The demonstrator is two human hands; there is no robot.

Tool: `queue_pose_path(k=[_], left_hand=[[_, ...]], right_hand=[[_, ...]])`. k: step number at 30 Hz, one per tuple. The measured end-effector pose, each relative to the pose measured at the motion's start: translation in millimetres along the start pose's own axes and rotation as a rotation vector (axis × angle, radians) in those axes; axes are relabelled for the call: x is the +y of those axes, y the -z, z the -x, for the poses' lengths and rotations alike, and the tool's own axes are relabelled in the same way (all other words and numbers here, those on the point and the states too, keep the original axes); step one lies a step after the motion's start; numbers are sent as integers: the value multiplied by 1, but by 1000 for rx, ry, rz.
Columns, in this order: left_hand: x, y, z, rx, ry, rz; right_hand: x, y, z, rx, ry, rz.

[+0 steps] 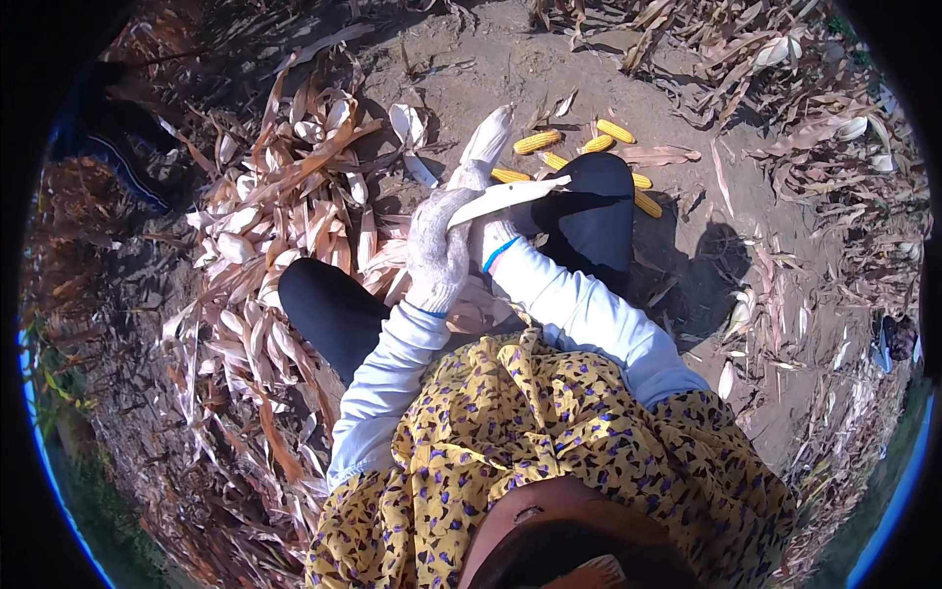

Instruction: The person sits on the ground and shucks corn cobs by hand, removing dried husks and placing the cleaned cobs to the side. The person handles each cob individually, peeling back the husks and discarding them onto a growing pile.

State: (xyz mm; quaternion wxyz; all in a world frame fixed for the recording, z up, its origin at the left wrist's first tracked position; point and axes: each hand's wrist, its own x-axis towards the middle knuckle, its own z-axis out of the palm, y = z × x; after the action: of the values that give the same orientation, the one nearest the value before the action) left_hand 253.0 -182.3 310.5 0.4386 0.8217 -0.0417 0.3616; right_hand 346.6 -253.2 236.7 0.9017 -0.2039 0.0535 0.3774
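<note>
An ear of corn in its pale husk point(488, 137) points away from me, tip up, between my two hands. My left hand point(437, 245), in a whitish knitted glove, is closed at the ear's lower part. Beside it my right hand point(490, 234), gloved too, is wrapped at the ear from the right; its fingers are partly hidden. A pale husk leaf point(515, 196) sticks out to the right from my left hand, across the right one. Beyond my right knee lie several bare yellow corn cobs point(537, 142) on the soil.
A big heap of dry husks point(265, 226) lies to my left, reaching my left knee point(329, 304). My right knee point(594, 201) is bent near the cobs. Dry stalks and leaves point(814, 128) cover the ground at right. Another person's dark trouser leg point(128, 162) shows at far left.
</note>
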Motion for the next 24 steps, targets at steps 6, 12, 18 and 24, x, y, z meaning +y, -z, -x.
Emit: queue_pose_path(k=[6,12,18,24], left_hand=[[-3,7,44,383,1071,1381],[-40,38,51,-959,611,-459],[-58,21,19,-268,592,103],[28,23,-45,-117,239,-86]], right_hand=[[-72,-49,13,211,285,147],[-97,-24,21,18,123,191],[-67,-33,44,-282,-208,45],[-58,-8,22,-542,-218,-16]])
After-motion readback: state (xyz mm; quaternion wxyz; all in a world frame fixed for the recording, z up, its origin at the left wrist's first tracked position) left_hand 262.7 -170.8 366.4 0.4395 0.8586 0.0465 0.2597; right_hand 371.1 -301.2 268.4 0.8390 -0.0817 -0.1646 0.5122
